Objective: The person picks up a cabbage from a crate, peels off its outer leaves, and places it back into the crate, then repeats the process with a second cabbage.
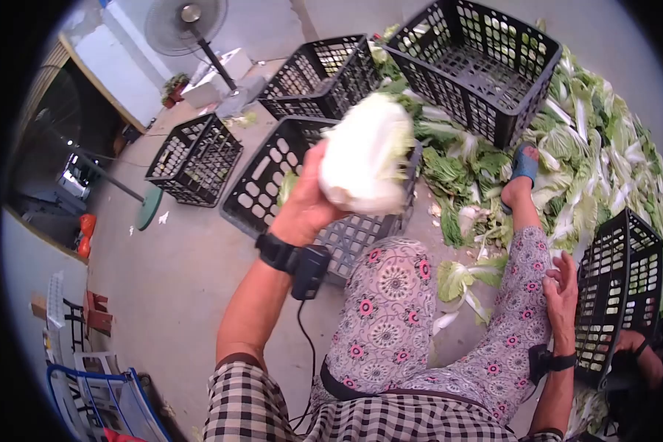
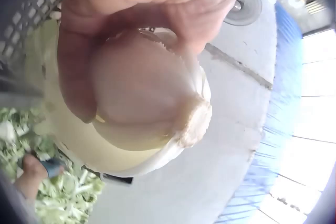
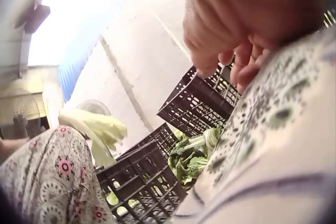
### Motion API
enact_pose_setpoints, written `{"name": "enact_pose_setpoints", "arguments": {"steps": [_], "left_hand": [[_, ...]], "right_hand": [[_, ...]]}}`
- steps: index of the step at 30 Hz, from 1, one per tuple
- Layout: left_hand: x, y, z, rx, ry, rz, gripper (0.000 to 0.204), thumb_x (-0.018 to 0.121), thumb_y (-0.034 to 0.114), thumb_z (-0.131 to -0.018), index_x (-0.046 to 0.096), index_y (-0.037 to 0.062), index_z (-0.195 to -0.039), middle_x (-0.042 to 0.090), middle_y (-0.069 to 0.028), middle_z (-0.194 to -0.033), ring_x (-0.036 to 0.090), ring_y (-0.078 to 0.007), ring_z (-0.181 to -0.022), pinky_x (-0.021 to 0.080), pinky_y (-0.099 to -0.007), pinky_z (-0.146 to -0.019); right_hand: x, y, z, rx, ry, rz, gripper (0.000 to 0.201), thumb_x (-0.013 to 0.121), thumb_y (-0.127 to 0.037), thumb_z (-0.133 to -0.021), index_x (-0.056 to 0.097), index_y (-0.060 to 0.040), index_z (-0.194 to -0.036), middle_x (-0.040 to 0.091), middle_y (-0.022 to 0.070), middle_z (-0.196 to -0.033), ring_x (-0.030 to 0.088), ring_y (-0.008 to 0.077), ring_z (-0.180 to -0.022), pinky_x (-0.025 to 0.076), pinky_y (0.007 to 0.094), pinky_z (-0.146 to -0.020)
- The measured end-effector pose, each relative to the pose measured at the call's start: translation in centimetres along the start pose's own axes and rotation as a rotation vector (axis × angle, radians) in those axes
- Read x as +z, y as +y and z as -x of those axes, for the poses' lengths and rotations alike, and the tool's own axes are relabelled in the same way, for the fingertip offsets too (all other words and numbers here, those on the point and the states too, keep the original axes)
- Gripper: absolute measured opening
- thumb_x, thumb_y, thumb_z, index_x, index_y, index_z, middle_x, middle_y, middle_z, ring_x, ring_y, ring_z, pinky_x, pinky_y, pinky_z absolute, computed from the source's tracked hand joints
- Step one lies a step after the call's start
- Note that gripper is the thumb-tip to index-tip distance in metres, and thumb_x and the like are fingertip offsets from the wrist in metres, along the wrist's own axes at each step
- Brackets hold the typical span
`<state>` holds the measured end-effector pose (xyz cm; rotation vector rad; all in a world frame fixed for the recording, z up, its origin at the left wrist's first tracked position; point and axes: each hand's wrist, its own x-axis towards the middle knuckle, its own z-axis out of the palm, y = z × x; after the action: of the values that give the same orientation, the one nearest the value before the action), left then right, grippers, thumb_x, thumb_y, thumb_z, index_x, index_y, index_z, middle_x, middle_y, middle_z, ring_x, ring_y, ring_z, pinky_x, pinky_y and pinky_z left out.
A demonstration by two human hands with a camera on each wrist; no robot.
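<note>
A trimmed napa cabbage (image 1: 368, 156), pale and blurred in the head view, is gripped by my left hand (image 1: 307, 195). In the left wrist view the fingers curl round the cabbage (image 2: 142, 98), and its cut stem end faces out. Beneath it in the head view stands a black plastic crate (image 1: 261, 173) with a few leaves inside. My right hand (image 1: 562, 298) is at the side of my right leg, fingers loosely bent and holding nothing. Close by it stands another black crate (image 1: 619, 287), tilted.
Loose cabbage leaves (image 1: 582, 140) are heaped along the right, around my foot (image 1: 521, 177). More black crates stand beyond: one on the heap (image 1: 479, 66), one behind (image 1: 317, 77), one at left (image 1: 195, 158). A fan (image 1: 190, 15) stands at the back. Another person's hand (image 1: 630, 341) shows at far right.
</note>
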<state>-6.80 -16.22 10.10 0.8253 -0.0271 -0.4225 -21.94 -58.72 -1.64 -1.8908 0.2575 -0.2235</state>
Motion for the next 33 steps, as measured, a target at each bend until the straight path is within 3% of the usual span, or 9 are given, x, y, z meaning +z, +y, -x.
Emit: {"name": "enact_pose_setpoints", "arguments": {"steps": [6,11,16,19,21,22,25,29,33], "left_hand": [[9.5,-5.1,1.0,-0.115,-0.386,-0.089,0.071,0.054,0.053,-0.086,0.035,0.0054,-0.135,0.052,-0.0118,-0.127,0.054,-0.0233,-0.114,0.044,-0.0413,-0.097],[14.0,-13.5,3.4,-0.118,-0.697,-0.31,0.081,0.042,0.066,-0.086,0.027,0.0029,-0.136,0.052,-0.0084,-0.112,0.055,-0.018,-0.103,0.052,-0.0341,-0.08],[11.7,-13.7,1.9,-0.223,-0.774,-0.702,0.09,0.056,0.068,-0.076,0.036,-0.0013,-0.13,0.06,-0.0128,-0.092,0.06,-0.0177,-0.067,0.052,-0.0282,-0.059],[13.4,-10.5,0.6,-0.015,-0.684,-1.371,0.085,0.071,0.05,-0.071,0.037,-0.0019,-0.129,0.06,-0.0166,-0.1,0.062,-0.0228,-0.079,0.052,-0.0334,-0.072],[13.3,-10.8,-0.4,0.518,-0.501,-1.413,0.086,0.076,0.036,-0.064,0.036,-0.0011,-0.131,0.055,-0.0212,-0.114,0.055,-0.0296,-0.103,0.044,-0.0383,-0.091],[12.5,-12.2,-1.1,0.515,-0.52,-1.374,0.089,0.076,0.038,-0.067,0.032,0.0001,-0.134,0.047,-0.0212,-0.125,0.04,-0.0306,-0.123,0.033,-0.0397,-0.104],[13.1,-13.6,-1.2,0.139,-0.691,-0.89,0.101,0.08,0.039,-0.063,0.026,0.0019,-0.139,0.042,-0.0161,-0.13,0.037,-0.0249,-0.126,0.031,-0.0363,-0.105],[12.1,-13.0,-1.2,0.067,-0.566,-0.978,0.094,0.083,0.029,-0.059,0.034,-0.0009,-0.133,0.051,-0.0172,-0.122,0.05,-0.0232,-0.114,0.04,-0.0333,-0.098],[11.5,-12.4,-1.6,0.076,-0.373,-0.833,0.095,0.084,0.03,-0.057,0.035,-0.0015,-0.132,0.052,-0.0152,-0.12,0.052,-0.0216,-0.111,0.043,-0.0321,-0.095]], "right_hand": [[1.6,-11.7,3.8,-0.668,0.057,0.342,0.098,0.076,-0.042,-0.065,0.024,-0.0077,-0.142,0.024,0.0184,-0.146,0.023,0.0316,-0.137,0.026,0.0448,-0.107],[2.8,-12.0,2.9,-1.023,0.082,0.524,0.1,0.084,-0.025,-0.056,0.028,-0.0047,-0.136,0.028,0.0248,-0.14,0.031,0.0406,-0.129,0.029,0.0482,-0.106],[0.0,-8.2,3.7,-0.502,-0.118,0.134,0.085,0.075,-0.033,-0.067,0.034,-0.0016,-0.134,0.043,0.0165,-0.13,0.045,0.029,-0.118,0.039,0.0409,-0.098],[-0.4,-5.8,2.7,-0.245,-0.108,-0.248,0.063,0.061,-0.039,-0.083,0.042,-0.0002,-0.129,0.054,0.0102,-0.12,0.054,0.0223,-0.106,0.047,0.0355,-0.09],[0.7,-4.4,2.4,-0.083,-0.114,-0.589,0.064,0.057,-0.044,-0.085,0.041,-0.0013,-0.129,0.053,0.0104,-0.122,0.054,0.023,-0.109,0.046,0.0369,-0.093],[1.1,-3.6,2.4,-0.008,-0.092,-0.752,0.064,0.055,-0.046,-0.086,0.041,-0.0018,-0.13,0.053,0.0106,-0.123,0.053,0.0233,-0.11,0.045,0.0376,-0.094],[2.7,-4.2,2.1,-0.115,-0.176,-0.679,0.07,0.054,-0.051,-0.085,0.038,-0.0024,-0.133,0.052,0.0089,-0.125,0.053,0.0224,-0.112,0.044,0.0379,-0.096],[1.8,-6.2,1.5,-0.073,-0.315,-0.294,0.08,0.055,-0.065,-0.08,0.046,-0.0001,-0.126,0.056,0.01,-0.118,0.055,0.0197,-0.106,0.045,0.0324,-0.091],[1.9,-8.8,1.8,-0.091,-0.181,-0.16,0.048,0.058,-0.04,-0.087,0.057,0.0026,-0.11,0.061,0.0049,-0.09,0.055,0.0109,-0.081,0.045,0.0258,-0.07]]}}
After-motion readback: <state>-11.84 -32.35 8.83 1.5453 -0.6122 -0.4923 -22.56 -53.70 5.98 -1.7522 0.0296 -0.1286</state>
